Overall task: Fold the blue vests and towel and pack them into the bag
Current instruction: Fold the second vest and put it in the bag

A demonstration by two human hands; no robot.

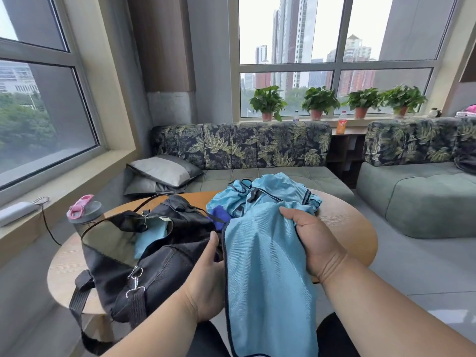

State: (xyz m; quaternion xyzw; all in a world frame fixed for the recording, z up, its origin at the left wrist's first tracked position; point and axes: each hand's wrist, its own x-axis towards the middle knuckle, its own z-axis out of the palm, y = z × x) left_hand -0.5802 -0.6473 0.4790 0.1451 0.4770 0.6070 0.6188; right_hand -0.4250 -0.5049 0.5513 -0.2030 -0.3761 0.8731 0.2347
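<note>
**Light blue cloth held up over the tabletop, bag waiting open**

I judge the step in hand as the folding of one piece; the right hand grasps the upper edge of a light blue cloth, its fingers curled round a bunch of the fabric; the left hand holds the cloth's dark-trimmed left edge, the thumb lying on top, though its other fingers are hidden behind the fabric, so I cannot tell how firmly they close. The cloth hangs long from the hands, past the near rim of the tabletop and down toward the lap; it has a fine ribbed weave and a thin dark border; whether it is the towel or a vest I cannot say for certain.

Behind it a crumpled pile of blue vests lies on the tabletop, shiny, with dark piping, not yet folded; a small darker blue piece shows just beside the pile. The black bag sits to the left, touching the left hand; its mouth is open, and something light blue is already seen inside.

The next move, I think, calls for spreading the hanging cloth flat and bringing edge to edge; the fabric looks soft and slippery, so both hands must keep the corners even.
</note>
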